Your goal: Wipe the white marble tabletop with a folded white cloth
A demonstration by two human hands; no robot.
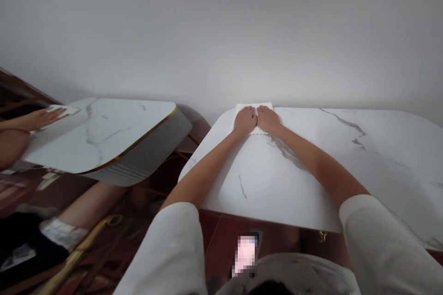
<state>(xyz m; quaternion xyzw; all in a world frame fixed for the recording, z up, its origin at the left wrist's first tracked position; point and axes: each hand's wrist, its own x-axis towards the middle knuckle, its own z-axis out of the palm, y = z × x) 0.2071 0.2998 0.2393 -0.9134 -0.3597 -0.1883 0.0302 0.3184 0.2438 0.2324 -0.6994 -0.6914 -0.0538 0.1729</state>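
Both my hands lie side by side on a white folded cloth [254, 104], pressing it onto the far left part of a white marble-patterned table [263, 179]. My left hand [245, 120] rests palm down on the cloth's left half. Touching it at the thumb side, my right hand [268, 119] covers the right half, also palm down. The fingers point toward the wall and look flat rather than wrapped round the cloth, though their undersides are hidden. A strip of cloth shows beyond the fingertips and another below the wrists.
A plain wall [221, 32] stands right behind the table. To the left is a second marble-patterned table [121, 124] with a gold edge, where another person's hand [48, 117] rests on a white cloth [71, 110]. Below my table's front edge is a phone [246, 251] with a blurred screen.
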